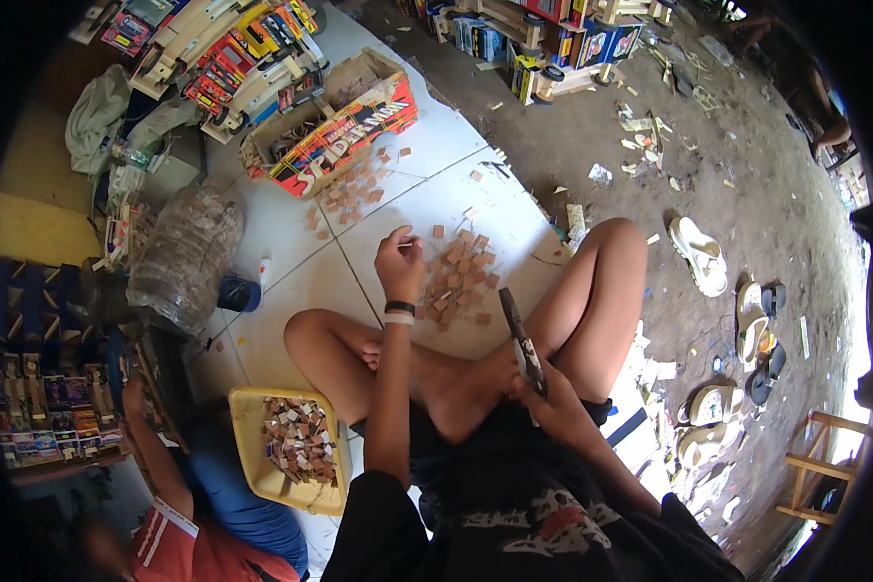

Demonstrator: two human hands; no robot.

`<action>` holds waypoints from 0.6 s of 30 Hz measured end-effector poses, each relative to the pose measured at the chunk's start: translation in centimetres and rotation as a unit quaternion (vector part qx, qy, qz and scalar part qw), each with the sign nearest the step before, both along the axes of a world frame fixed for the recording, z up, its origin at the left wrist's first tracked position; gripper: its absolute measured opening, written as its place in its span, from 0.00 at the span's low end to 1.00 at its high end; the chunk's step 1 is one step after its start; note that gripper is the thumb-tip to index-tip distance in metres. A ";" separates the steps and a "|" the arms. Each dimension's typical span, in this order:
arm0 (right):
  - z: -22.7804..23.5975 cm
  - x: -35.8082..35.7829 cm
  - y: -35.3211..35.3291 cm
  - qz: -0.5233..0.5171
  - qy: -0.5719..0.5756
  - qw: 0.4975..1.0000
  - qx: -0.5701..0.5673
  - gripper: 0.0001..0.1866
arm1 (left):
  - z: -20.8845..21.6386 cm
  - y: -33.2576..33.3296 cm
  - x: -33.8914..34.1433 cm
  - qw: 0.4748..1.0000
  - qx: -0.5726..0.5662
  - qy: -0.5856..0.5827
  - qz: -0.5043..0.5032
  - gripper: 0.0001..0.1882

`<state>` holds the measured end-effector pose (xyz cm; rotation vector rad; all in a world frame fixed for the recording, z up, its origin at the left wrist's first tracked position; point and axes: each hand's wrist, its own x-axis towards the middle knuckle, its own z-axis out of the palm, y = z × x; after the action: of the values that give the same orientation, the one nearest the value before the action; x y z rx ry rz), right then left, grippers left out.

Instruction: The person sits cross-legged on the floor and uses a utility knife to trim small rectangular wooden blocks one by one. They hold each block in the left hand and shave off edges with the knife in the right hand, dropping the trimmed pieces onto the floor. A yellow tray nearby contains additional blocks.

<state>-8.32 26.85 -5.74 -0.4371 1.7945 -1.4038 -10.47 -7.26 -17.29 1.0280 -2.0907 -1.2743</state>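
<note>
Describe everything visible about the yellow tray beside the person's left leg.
The yellow rectangular plastic tray sits flat on the white tiled floor, just left of the seated person's bent left knee. It has a raised rim and rounded corners, and looks worn. A heap of small brown and pale wooden blocks fills its middle. Its lower-left edge lies against blue cloth worn by another person. Neither hand touches it.

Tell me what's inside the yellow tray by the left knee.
The yellow tray holds a heap of small wooden blocks, brown and pale, piled toward its right side. The tray's bottom beneath the heap is covered, so anything under the blocks cannot be seen.
</note>
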 end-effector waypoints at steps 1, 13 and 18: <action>0.2 -0.1 -0.1 -0.002 0.020 1.000 0.001 0.19 | 1.6 0.1 0.8 0.991 0.110 0.077 -0.019 0.16; 2.6 -0.5 -4.0 0.028 0.146 0.988 -0.048 0.29 | 15.6 13.2 5.7 0.839 0.422 0.341 0.034 0.23; 3.0 -0.1 -4.5 0.029 0.137 0.988 -0.072 0.28 | 17.0 14.4 6.3 0.838 0.428 0.335 0.048 0.24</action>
<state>-8.40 22.34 -2.78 -0.7853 1.8827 -1.4963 -4.19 7.12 -0.27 0.7860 -0.9010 -2.1857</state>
